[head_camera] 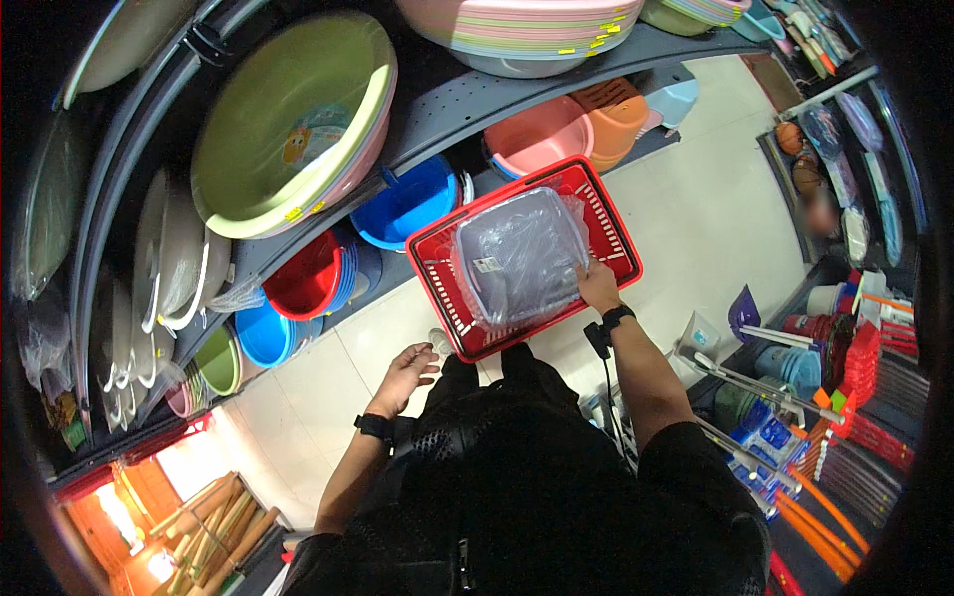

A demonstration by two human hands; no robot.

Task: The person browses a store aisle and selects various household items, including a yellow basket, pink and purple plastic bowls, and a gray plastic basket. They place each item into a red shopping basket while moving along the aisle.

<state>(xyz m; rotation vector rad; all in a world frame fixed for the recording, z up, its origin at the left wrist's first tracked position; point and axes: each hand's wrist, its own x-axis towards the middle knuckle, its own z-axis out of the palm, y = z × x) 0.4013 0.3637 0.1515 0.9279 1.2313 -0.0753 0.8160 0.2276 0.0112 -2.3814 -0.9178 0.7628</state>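
Note:
A red plastic shopping basket (611, 216) is in front of my legs, tilted in the view. In it lies a grey plastic basin or tray (514, 253) in clear wrap, with a small label. My right hand (598, 285) is at the basket's near right side, its fingers over the rim and by the wrapped item's corner; whether it grips the basket, the item or both I cannot tell. To the left of the basket, my left hand (406, 378) hangs over the floor with its fingers loosely bent and nothing in it. Both wrists wear black bands.
Shelves (440, 112) at the front and left carry a large green basin (298, 127), stacked pink basins (536, 26), a blue bucket (410, 201) and a red bucket (305, 276). Dustpans, brooms and a purple dustpan (743, 313) crowd the right. Wooden rolling pins or poles (216, 529) stand lower left.

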